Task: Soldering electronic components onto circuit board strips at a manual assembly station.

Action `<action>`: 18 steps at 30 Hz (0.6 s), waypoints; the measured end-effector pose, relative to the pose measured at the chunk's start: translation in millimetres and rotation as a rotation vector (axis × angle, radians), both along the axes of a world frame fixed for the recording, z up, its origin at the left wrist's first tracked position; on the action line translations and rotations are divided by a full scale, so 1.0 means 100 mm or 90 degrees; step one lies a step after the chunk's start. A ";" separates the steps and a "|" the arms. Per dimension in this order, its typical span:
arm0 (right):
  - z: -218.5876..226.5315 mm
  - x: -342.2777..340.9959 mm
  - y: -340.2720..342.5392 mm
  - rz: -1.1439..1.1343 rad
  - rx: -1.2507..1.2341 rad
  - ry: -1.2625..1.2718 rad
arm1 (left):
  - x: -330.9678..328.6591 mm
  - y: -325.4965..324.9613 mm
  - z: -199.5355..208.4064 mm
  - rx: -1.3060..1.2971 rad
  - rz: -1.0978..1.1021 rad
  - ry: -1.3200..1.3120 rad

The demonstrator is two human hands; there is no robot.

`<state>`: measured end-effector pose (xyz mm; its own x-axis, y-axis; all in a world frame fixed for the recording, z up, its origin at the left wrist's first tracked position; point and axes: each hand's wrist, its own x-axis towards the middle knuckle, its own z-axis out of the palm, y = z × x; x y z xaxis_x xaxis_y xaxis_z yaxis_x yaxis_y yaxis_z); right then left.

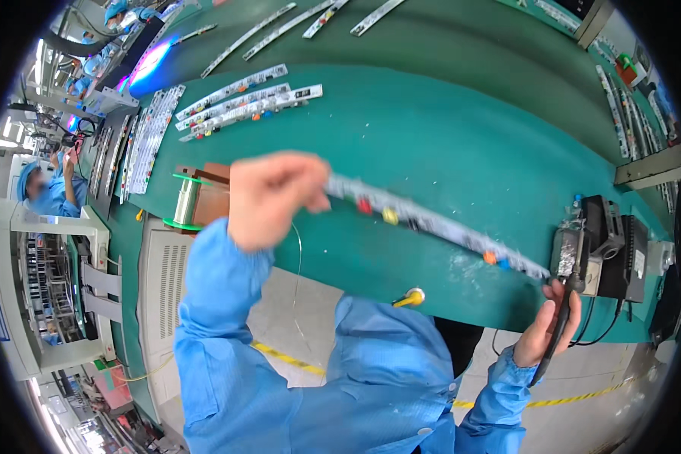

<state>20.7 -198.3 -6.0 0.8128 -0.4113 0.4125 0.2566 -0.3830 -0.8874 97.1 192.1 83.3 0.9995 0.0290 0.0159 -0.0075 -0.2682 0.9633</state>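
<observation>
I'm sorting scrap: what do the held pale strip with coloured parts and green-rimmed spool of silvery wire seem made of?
Held pale strip: probably circuit-board laminate, flat with mounted components; finish blurred. Green-rimmed spool: evenly coloured rims, likely smooth plastic; silvery wire: shiny, likely metal.

Circuit board strip (431, 225) is long, skinny and whitish, dotted with red, yellow, orange and blue components (365, 206). It's held out over the tabletop (401, 151), left end pinched in the left hand (276, 197), far end right by the right hand (548, 325). Black soldering iron (561, 329) sits angled in that right hand, can't make out its tip.
</observation>
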 end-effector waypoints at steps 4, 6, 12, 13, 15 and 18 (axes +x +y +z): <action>-0.10 -0.03 0.01 0.029 0.027 -0.018 | 1.08 0.08 -0.01 -0.127 0.161 0.062; -0.08 -0.05 0.02 0.017 0.038 -0.014 | 1.65 0.00 -0.11 -0.220 0.230 0.071; -0.11 0.00 -0.01 0.028 0.046 -0.024 | 2.51 -0.23 -0.45 -0.274 0.216 0.150; -0.11 -0.02 -0.04 0.010 0.037 -0.019 | 2.48 -0.25 -0.34 -0.158 0.191 0.116; -0.09 -0.03 -0.02 0.008 0.043 -0.009 | 2.34 0.07 -0.10 0.131 0.127 0.032; -0.07 -0.01 -0.01 0.017 0.020 -0.018 | 1.90 0.77 0.12 0.810 0.024 0.013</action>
